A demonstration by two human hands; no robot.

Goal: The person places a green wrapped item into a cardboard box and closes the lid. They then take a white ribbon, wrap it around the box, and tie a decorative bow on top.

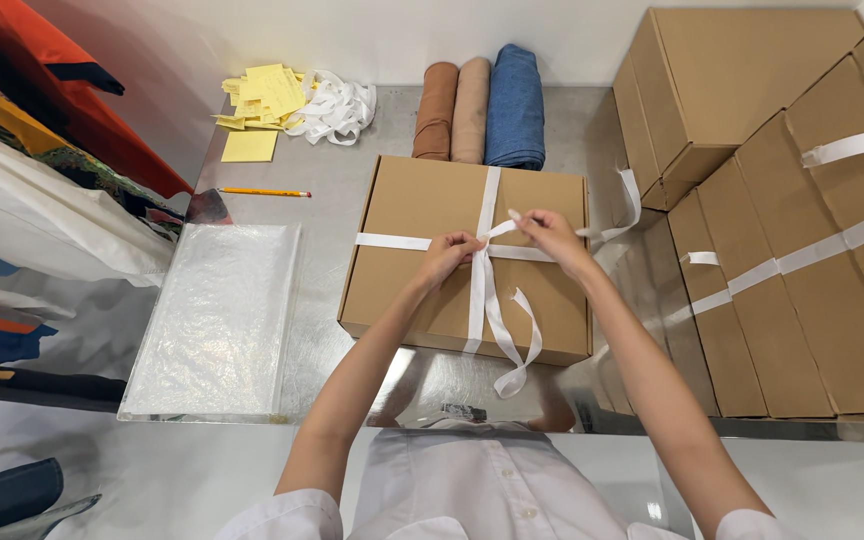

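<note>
1. Surface (352, 190) is a shiny grey metal top, and it's carrying everything here. A stack of closed brown cartons (782, 250) is leaning along the right edge, some already strapped with white ribbon.
2. The flat brown box (422, 215) is sitting dead centre, just ahead of the person, long side running left to right.
3. A clear plastic bag (217, 320) is lying flat to the box's left, apart from it.
4. Three fabric rolls (477, 105) (rust, tan, blue) are lying just behind the box, side by side.
5. Yellow paper slips (262, 95) and a loose ribbon heap (337, 108) are sitting at the back left, with a pencil (264, 192) nearer the bag.
6. White ribbon (479, 290) is crossing the box lengthwise and widthwise; the crossing is lying right under the hands, loose tails trailing toward the person and off to the right.
7. Left hand (449, 250) is pinching shut on the ribbon at the crossing. Right hand (550, 232) is also clamped on a strand, lifting it just right of the crossing. Both are about equally near.
</note>
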